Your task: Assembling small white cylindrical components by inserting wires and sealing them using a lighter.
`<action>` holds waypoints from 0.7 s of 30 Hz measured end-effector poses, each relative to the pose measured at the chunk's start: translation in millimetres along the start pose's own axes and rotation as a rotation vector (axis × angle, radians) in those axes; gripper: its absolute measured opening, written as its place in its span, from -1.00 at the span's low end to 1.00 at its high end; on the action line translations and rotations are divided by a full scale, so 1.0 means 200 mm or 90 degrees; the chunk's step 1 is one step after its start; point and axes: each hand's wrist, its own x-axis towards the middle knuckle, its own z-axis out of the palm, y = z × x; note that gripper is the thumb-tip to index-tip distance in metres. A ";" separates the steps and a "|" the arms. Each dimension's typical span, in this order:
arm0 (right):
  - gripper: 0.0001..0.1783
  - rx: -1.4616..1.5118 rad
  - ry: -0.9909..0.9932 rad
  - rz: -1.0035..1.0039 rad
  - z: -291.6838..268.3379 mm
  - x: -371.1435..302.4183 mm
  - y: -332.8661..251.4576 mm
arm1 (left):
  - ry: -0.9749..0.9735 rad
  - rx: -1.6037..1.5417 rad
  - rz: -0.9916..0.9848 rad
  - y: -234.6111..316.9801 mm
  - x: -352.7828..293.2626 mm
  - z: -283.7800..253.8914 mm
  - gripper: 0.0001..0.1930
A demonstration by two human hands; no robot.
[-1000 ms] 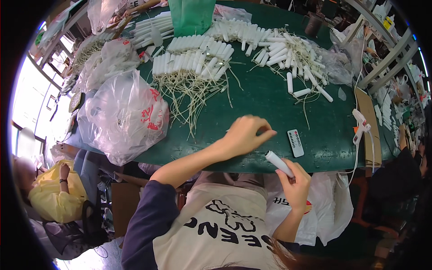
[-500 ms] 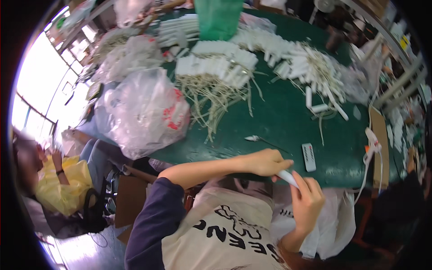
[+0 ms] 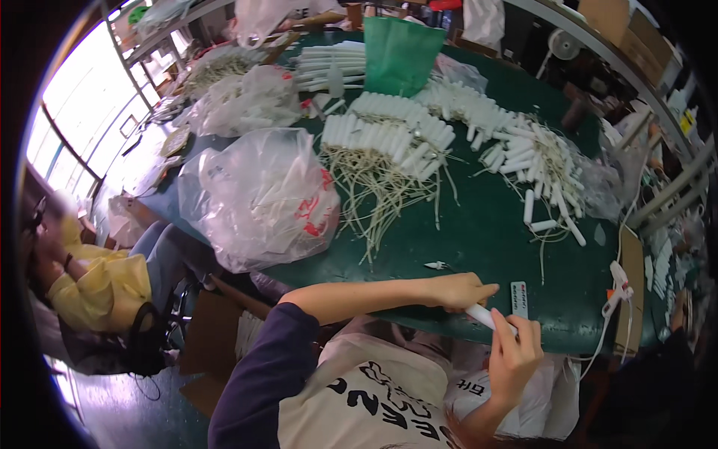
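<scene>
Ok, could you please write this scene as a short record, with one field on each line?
Right hand: closed around a white tube
Left hand: at the tube's far end; exact grip hidden
Work surface: dark green table
Beyond the hands: rows of white tubes with pale cords
Near the right hand: small white remote
Table's left side: clear plastic bag, red print

The left hand (image 3: 459,290), apart from the white tube (image 3: 482,315) a second ago, now meets its upper end.
</scene>
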 end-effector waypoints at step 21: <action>-0.77 0.370 0.135 0.228 0.10 -0.03 0.15 | 0.298 0.187 0.330 0.36 -0.22 -0.30 -0.67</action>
